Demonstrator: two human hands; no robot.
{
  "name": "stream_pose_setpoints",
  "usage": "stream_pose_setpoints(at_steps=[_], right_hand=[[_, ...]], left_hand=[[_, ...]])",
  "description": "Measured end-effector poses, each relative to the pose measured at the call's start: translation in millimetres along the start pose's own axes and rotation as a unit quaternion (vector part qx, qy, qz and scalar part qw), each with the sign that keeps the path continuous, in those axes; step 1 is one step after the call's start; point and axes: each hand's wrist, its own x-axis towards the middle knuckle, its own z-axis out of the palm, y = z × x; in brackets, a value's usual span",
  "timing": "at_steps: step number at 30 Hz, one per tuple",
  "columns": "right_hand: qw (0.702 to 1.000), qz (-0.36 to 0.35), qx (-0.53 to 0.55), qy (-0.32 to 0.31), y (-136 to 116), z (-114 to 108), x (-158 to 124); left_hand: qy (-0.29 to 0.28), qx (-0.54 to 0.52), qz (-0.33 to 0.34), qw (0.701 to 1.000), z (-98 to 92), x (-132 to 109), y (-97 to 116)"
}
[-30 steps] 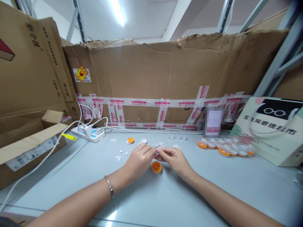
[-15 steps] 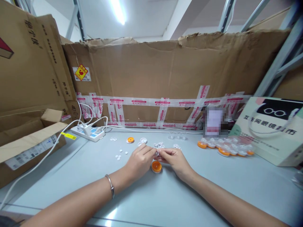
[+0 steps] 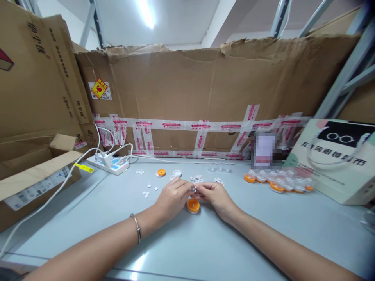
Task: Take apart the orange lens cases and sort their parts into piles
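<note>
Between the fingertips of my left hand (image 3: 172,196) and my right hand (image 3: 215,197) is a small white disc with dark holes (image 3: 193,189). Both hands are closed in a pinch on it, above the table. Just below them an orange round case (image 3: 193,205) with a white base sits on the table, its hollow side up. Behind the fingers lie small white holed discs (image 3: 197,179), and more such discs (image 3: 218,181) are a little to the right. A white round part (image 3: 177,173) and an orange disc on a white ring (image 3: 161,172) lie beyond my left hand.
Small white caps (image 3: 147,194) are scattered left of my left hand. Clear domed pieces (image 3: 219,168) stand at the back. Orange cases with clear tops (image 3: 278,180) are grouped at right, beside a paper bag (image 3: 336,164). A power strip (image 3: 109,164) and an open carton (image 3: 41,175) occupy the left.
The small holed disc has turned slightly between my fingertips. Both hands stay almost in the same place, and the view has shifted a little.
</note>
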Motion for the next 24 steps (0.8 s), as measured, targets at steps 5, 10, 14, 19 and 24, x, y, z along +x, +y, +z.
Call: stream_pose_setpoints(at_steps=[5,10,14,19,24], right_hand=[[0.999,0.012,-0.043,0.02,0.1,-3.9,5.3],[0.987,-0.073,-0.111,0.092,-3.0,-25.9,19.5],[0.976,-0.107,-0.15,0.112,1.5,-40.9,33.7],[0.977,-0.104,-0.154,0.106,9.7,-43.4,44.5],[0.982,-0.099,-0.136,0.087,3.4,-36.6,36.7]], left_hand=[[0.068,-0.06,-0.014,0.996,-3.9,2.7,-1.3],[0.122,-0.095,-0.117,0.981,-11.0,7.1,-5.8],[0.082,-0.105,-0.133,0.982,-8.8,6.2,-9.0],[0.061,-0.108,-0.126,0.984,-5.4,3.7,-10.1],[0.054,-0.102,-0.121,0.986,-6.1,3.6,-11.6]])
